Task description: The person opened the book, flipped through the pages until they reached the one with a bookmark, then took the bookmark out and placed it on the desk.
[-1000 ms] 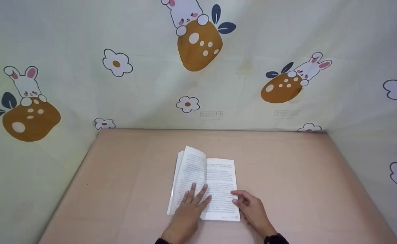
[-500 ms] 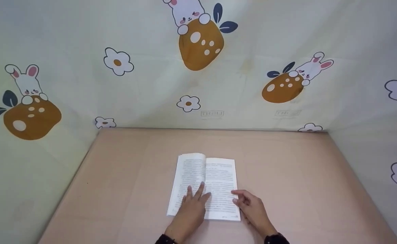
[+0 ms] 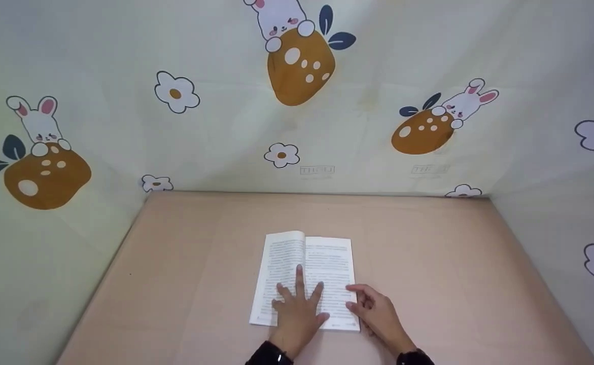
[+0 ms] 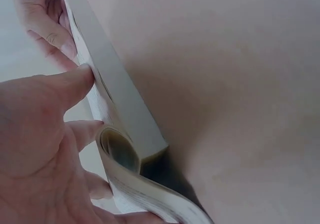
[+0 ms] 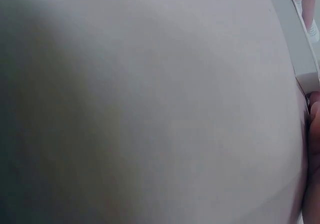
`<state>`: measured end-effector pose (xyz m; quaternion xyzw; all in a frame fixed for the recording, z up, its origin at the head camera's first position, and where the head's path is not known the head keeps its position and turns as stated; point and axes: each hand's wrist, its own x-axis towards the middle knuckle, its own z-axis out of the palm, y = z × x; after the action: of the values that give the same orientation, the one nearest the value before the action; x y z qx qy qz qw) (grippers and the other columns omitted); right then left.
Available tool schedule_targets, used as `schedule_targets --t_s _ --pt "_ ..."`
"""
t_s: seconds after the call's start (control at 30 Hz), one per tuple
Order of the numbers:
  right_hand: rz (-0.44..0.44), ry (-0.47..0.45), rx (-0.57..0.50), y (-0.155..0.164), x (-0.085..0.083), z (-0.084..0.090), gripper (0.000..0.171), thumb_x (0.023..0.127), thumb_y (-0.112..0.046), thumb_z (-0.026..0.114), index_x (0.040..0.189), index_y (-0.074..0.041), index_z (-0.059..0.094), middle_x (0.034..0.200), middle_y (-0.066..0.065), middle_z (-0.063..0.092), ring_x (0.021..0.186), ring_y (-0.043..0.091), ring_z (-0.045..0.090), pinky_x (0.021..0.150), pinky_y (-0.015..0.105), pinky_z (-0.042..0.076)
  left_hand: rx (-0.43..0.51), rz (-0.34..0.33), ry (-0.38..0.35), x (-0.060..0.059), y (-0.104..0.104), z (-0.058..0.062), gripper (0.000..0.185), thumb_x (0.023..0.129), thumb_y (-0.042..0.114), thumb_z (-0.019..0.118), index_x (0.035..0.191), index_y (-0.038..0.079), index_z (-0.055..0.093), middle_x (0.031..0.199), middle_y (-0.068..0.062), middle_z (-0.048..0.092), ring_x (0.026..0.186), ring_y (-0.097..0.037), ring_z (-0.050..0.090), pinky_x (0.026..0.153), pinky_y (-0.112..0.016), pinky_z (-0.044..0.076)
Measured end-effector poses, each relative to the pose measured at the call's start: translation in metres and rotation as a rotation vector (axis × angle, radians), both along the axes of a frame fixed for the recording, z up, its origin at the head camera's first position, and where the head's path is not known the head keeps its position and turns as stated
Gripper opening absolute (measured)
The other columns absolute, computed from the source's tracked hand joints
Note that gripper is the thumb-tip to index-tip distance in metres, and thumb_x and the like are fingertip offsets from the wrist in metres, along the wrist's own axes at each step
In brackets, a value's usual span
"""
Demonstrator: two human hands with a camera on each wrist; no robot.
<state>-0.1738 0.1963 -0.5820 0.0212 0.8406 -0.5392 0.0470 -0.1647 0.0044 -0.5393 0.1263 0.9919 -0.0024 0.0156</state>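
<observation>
An open book [image 3: 327, 263] with printed pages lies on the table, its left pages bulging up near the spine. My left hand [image 3: 297, 314] is spread over the lower middle, fingers straight and pressing across the gutter. In the left wrist view, the left hand [image 4: 45, 144] touches the page surface, and the thick block of pages [image 4: 117, 74] shows from its bottom edge beside a curled bundle of pages [image 4: 145, 184]. At the lower right edge, my right hand [image 3: 382, 314] holds the book between thumb and curled fingers; the fingers under the edge are mostly hidden.
The book rests on a pinkish-tan table [image 3: 190, 263]. A pale cloth wall [image 3: 215, 142] with rabbit, strawberry and flower prints rises behind it, and similar cloth stands at both sides.
A raised page on the left has come down flat. My left hand has shifted slightly right and spread its fingers over the gutter. The right hand stays in place.
</observation>
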Motion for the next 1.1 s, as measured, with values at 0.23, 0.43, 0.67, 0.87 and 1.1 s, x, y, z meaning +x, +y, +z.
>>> schedule_targets --t_s 0.23,0.43,0.67,0.87,1.1 --pt "0.023 -0.058 -0.003 0.000 0.000 0.005 0.049 0.076 -0.028 0.075 0.120 -0.011 0.060 0.076 0.000 0.050 0.048 0.004 0.039 0.038 0.015 0.031 0.007 0.024 -0.032 0.000 0.003 0.002 0.069 0.079 0.067 0.051 0.138 0.034 0.043 0.152 -0.019 0.022 0.116 -0.057 0.044 0.078 -0.060 0.050" --pt "0.039 -0.076 0.009 0.001 0.001 0.007 0.054 0.076 -0.028 0.075 0.123 -0.012 0.057 0.079 0.001 0.049 0.050 0.004 0.040 0.038 0.015 0.032 -0.014 0.031 -0.062 -0.002 0.004 0.004 0.071 0.078 0.071 0.048 0.140 0.037 0.039 0.153 -0.018 0.018 0.117 -0.056 0.043 0.078 -0.059 0.050" --pt "0.131 -0.115 -0.020 0.003 0.003 0.009 0.065 0.075 -0.028 0.076 0.132 -0.010 0.048 0.081 0.002 0.049 0.056 0.007 0.043 0.041 0.015 0.037 -0.042 0.046 -0.062 -0.002 0.003 0.004 0.070 0.078 0.072 0.046 0.140 0.040 0.038 0.154 -0.016 0.017 0.118 -0.053 0.043 0.078 -0.057 0.050" --pt "0.208 -0.111 -0.049 0.006 0.005 0.012 0.072 0.076 -0.026 0.075 0.136 -0.007 0.042 0.083 0.002 0.047 0.057 0.006 0.043 0.043 0.013 0.037 -0.054 0.040 -0.039 -0.002 0.003 0.003 0.070 0.078 0.073 0.046 0.139 0.040 0.039 0.154 -0.016 0.019 0.116 -0.052 0.045 0.075 -0.054 0.052" --pt "0.218 -0.078 -0.066 0.008 0.006 0.011 0.071 0.077 -0.026 0.075 0.136 -0.006 0.041 0.084 0.004 0.047 0.055 0.003 0.042 0.043 0.012 0.037 -0.055 0.039 -0.020 -0.001 0.003 0.004 0.070 0.077 0.073 0.047 0.139 0.041 0.039 0.153 -0.015 0.021 0.115 -0.051 0.046 0.074 -0.053 0.052"
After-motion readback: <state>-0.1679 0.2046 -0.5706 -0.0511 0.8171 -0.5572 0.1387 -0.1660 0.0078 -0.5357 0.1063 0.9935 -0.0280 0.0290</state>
